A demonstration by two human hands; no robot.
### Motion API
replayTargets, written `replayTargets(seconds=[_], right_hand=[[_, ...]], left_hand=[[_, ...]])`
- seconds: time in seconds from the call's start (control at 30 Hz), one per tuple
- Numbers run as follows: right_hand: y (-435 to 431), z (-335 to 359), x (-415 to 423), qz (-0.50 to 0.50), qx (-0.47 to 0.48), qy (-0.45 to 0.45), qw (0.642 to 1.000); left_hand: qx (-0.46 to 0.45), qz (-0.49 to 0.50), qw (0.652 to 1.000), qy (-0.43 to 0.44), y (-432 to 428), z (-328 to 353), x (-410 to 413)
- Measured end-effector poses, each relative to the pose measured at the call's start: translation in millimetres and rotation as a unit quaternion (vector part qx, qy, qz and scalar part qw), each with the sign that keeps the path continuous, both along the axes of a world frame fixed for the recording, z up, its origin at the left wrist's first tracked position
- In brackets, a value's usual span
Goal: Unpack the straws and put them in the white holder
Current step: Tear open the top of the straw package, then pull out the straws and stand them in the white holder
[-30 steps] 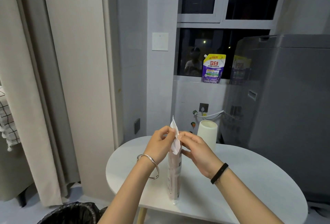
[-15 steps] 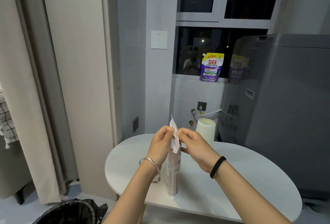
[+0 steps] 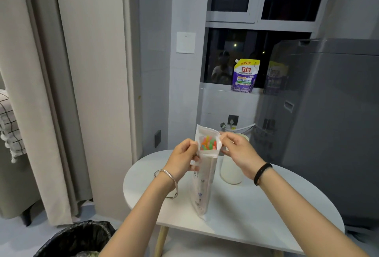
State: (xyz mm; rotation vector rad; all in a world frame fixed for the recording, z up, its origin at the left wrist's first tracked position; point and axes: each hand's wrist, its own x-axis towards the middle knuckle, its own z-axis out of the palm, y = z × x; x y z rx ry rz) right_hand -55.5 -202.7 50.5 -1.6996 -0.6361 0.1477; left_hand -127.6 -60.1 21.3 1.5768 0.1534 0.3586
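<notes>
In the head view we are pinching the mouth of the straw bag (image 3: 204, 179) from both sides: our left hand (image 3: 181, 159) is gripping the left lip of the opening, our right hand (image 3: 239, 155) is holding the right lip between thumb and fingers. The bag is standing upright on the white table (image 3: 266, 211), its foot near the table's front edge, and its mouth is gaping open — the coloured straws (image 3: 208, 143) are showing inside, orange, green and red tips together. The white holder (image 3: 230, 171) is standing upright just to the right of the bag, partly hidden behind our right hand, toward the table's far edge. A black-lined bin (image 3: 78, 240) is sitting on the floor below the table's left end.
</notes>
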Motion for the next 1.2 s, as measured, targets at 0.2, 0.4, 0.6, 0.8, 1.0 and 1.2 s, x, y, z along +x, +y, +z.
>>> replayTargets(seconds=[0.2,0.4,0.6,0.8,1.0,1.2], right_hand=[[5,39,7,0.108,-0.231,-0.254,0.933],[9,58,-3,0.103,-0.320,-0.404,0.851],[-1,49,-11,0.044,-0.253,-0.444,0.858],[-4,23,-21,-0.099,-0.006,-0.204,0.974],[2,-10,-31,-0.021,0.268,0.262,0.927],[1,-40,-15,-0.076,0.347,0.311,0.882]], left_hand=[[-0.186,-0.148,0.951,0.199,3,16,-12],[-0.536,-0.226,0.801,0.145,5,8,-4],[-0.593,-0.227,0.770,0.063,-7,10,1],[-0.565,-0.086,0.818,-0.066,-33,7,2],[-0.265,0.101,0.951,-0.121,-53,-14,5],[-0.181,0.082,0.970,-0.140,-71,-30,20]])
